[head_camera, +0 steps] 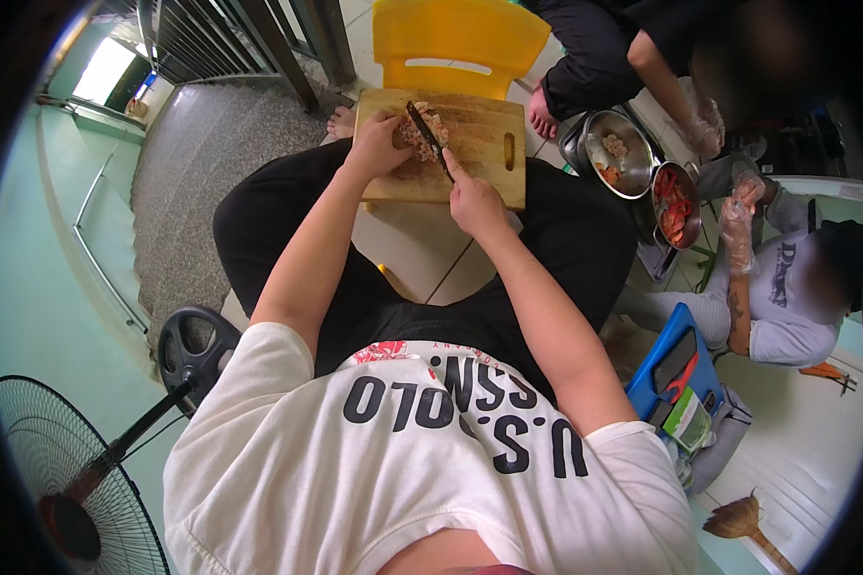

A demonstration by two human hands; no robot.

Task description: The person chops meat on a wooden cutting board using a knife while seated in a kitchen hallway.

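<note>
My right hand (476,203) grips a dark-bladed knife (426,133), its index finger stretched along the back of the tool. The blade lies slantwise over a heap of chopped pinkish meat or shellfish (432,123). At the heap's left side is my left hand (380,147), thumb and fingers spread around its edge; whether it pinches any pieces is hidden. Beneath both hands is a wooden cutting board (475,154) with a slot handle at its right end. The board rests in front of my knees, against a yellow plastic chair (449,39).
To the right, a steel bowl (636,169) holds pale and orange food; another steel pot (658,215) contains red shells. Two people wearing clear plastic gloves (739,223) sit beside them. A blue stool (665,345) carries a phone and packets. A standing fan (79,489) is at left.
</note>
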